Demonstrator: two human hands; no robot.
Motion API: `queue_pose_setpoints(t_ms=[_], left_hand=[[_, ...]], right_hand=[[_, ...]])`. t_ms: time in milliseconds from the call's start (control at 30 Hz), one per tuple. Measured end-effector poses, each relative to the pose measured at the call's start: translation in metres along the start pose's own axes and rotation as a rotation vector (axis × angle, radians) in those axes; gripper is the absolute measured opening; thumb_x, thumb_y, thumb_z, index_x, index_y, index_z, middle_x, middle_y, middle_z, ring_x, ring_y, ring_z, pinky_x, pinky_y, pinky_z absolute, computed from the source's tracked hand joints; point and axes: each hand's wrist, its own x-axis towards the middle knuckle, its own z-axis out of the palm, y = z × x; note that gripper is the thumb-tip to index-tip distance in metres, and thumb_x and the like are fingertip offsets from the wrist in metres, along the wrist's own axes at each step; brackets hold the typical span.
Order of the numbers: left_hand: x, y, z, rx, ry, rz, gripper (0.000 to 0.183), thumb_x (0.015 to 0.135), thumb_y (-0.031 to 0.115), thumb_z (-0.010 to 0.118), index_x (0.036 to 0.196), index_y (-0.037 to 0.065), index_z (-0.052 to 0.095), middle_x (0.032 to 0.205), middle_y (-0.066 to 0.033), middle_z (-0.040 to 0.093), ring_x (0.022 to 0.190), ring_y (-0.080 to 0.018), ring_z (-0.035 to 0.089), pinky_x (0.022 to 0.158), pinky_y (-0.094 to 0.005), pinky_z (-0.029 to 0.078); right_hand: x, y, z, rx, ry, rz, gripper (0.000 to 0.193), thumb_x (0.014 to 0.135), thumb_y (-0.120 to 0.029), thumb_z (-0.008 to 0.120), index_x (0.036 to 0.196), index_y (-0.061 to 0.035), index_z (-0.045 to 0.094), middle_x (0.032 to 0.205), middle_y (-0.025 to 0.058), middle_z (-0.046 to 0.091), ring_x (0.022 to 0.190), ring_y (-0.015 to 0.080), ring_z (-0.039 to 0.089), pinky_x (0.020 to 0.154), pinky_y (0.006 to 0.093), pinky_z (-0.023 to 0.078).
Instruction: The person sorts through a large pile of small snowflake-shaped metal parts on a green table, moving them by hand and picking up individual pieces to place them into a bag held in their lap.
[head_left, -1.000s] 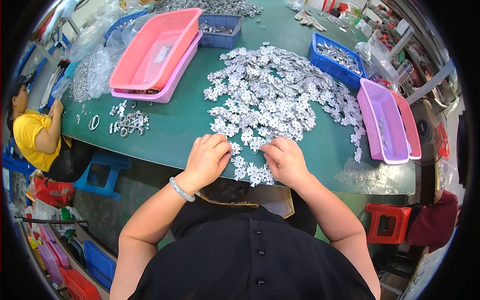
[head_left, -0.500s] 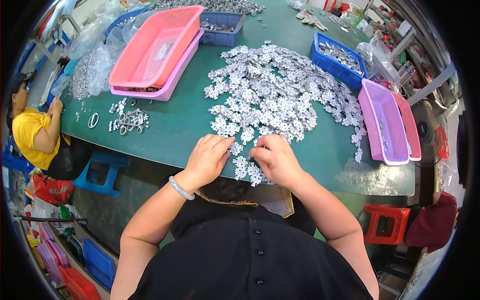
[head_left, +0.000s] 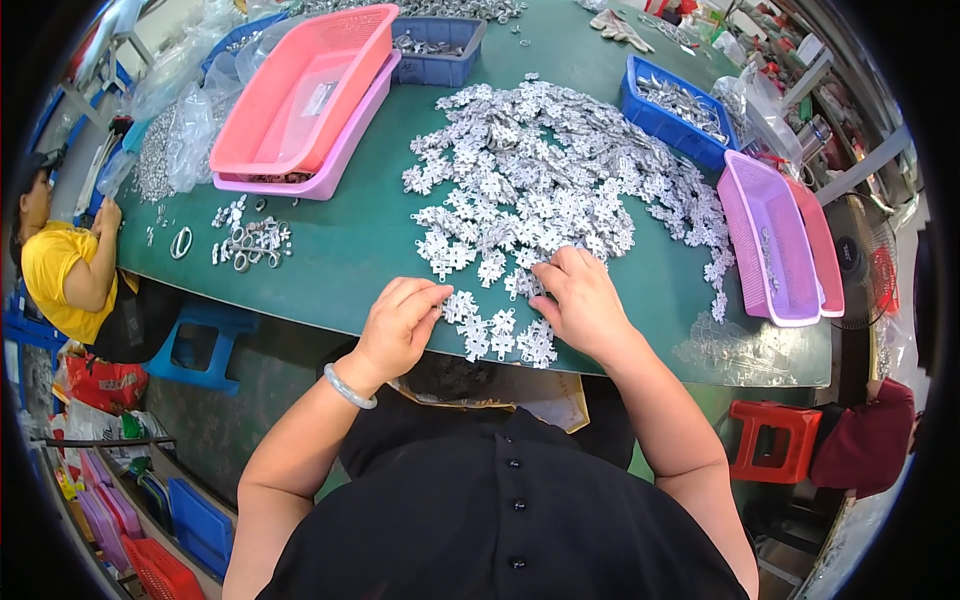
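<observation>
My left hand [head_left: 398,325], with a pale bangle [head_left: 349,388] at its wrist, is at the table's near edge. Its thumb and forefinger close on the side of a flat silver metal piece [head_left: 459,306] with a jagged outline. My right hand [head_left: 583,305] reaches to the near edge of a wide heap of such pieces [head_left: 540,165]. Its thumb and forefinger are apart beside a loose metal piece [head_left: 521,284]. Several more pieces [head_left: 490,336] lie between my hands, close to the table edge.
Stacked pink and purple baskets [head_left: 300,100] stand at the left, near scattered metal rings [head_left: 252,243]. A blue bin [head_left: 676,110] and a purple basket [head_left: 765,240] flank the heap's right side. A person in yellow [head_left: 70,260] sits at the far left.
My right hand has moved away from the near pieces, up and right to the heap's edge, with its fingers spreading. My left hand has shifted slightly left and down.
</observation>
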Motion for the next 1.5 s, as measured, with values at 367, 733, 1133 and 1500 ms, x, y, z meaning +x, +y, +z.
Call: queue_pose_setpoints(t_ms=[367, 733, 1133, 1500], left_hand=[[-0.003, 0.005, -0.009, -0.001, -0.088, -0.040, 0.041, 0.076, -0.002, 0.065, 0.116, 0.004, 0.062, 0.104, -0.0110, 0.061, 0.094, -0.0315, 0.058, 0.084, -0.0404, 0.046], [0.002, 0.013, 0.001, 0.197, -0.169, 0.027, 0.030, 0.079, 0.011, 0.071, 0.109, 0.010, 0.067, 0.116, -0.0073, 0.062, 0.104, -0.0288, 0.056, 0.092, -0.0425, 0.041], [0.002, 0.021, 0.004, 0.204, -0.192, 0.045, 0.043, 0.078, 0.025, 0.075, 0.115, 0.006, 0.064, 0.120, -0.0110, 0.060, 0.109, -0.0311, 0.055, 0.096, -0.0430, 0.039], [0.014, 0.026, 0.020, 0.241, -0.261, 0.047, 0.055, 0.085, 0.044, 0.067, 0.123, 0.004, 0.061, 0.135, -0.0141, 0.054, 0.119, -0.0341, 0.048, 0.101, -0.0481, 0.034]], right_hand=[[-0.017, 0.011, 0.004, 0.114, 0.127, -0.034, 0.019, 0.079, -0.001, 0.065, 0.098, -0.0044, 0.063, 0.095, 0.0110, 0.060, 0.091, 0.0328, 0.058, 0.081, 0.0418, 0.046], [-0.048, 0.030, -0.014, 0.300, 0.162, 0.015, 0.025, 0.081, 0.000, 0.067, 0.105, -0.0049, 0.065, 0.099, 0.0113, 0.065, 0.094, 0.0321, 0.061, 0.078, 0.0396, 0.051], [-0.051, -0.004, -0.005, 0.113, -0.015, -0.141, 0.047, 0.077, -0.035, 0.076, 0.114, -0.0094, 0.064, 0.119, 0.0106, 0.056, 0.109, 0.0318, 0.051, 0.093, 0.0441, 0.039], [-0.042, -0.011, 0.009, 0.125, 0.017, -0.231, 0.042, 0.081, -0.032, 0.073, 0.111, -0.0052, 0.064, 0.120, 0.0108, 0.058, 0.111, 0.0315, 0.052, 0.094, 0.0436, 0.040]])
